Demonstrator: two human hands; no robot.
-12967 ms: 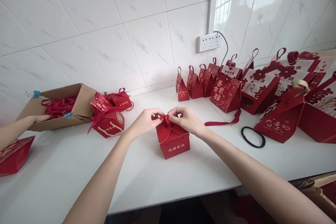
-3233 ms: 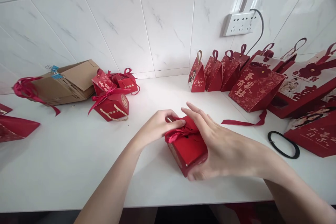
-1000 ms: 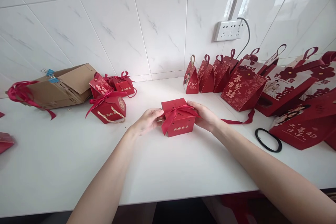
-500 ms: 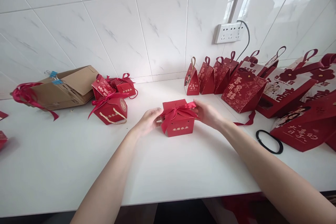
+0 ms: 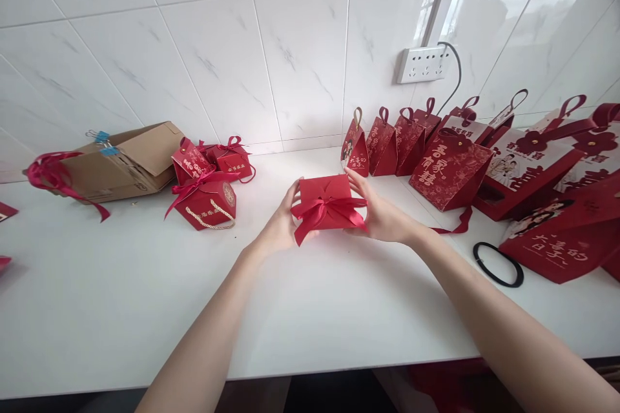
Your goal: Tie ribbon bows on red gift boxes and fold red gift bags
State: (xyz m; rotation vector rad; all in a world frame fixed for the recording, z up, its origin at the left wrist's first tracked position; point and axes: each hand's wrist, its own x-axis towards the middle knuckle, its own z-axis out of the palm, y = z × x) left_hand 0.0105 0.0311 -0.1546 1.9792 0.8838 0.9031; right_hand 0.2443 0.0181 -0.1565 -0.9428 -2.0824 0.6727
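Observation:
A red gift box [image 5: 323, 187] is gripped from both sides, its folded top tilted toward me. Across that top lies a red ribbon bow [image 5: 325, 208] with loose tails. My left hand [image 5: 285, 222] is wrapped round the box's left side, its fingers partly hidden behind and under it. On the opposite side my right hand [image 5: 375, 211] holds the box between thumb and fingers. The box's lettered front is out of sight. Whether its base touches the white table [image 5: 310, 310] I cannot tell.
To the left stand finished red boxes with bows [image 5: 207, 200] and a cardboard box [image 5: 126, 164] with ribbon and blue clips. Several red handled gift boxes [image 5: 450, 168] line the right side. A black ring [image 5: 498, 264] lies near them; a power strip [image 5: 422, 64] is on the wall.
Both hands have shifted from the bow's ends to the box's sides. The box has tipped toward me, so its top now shows and its lettered front is hidden.

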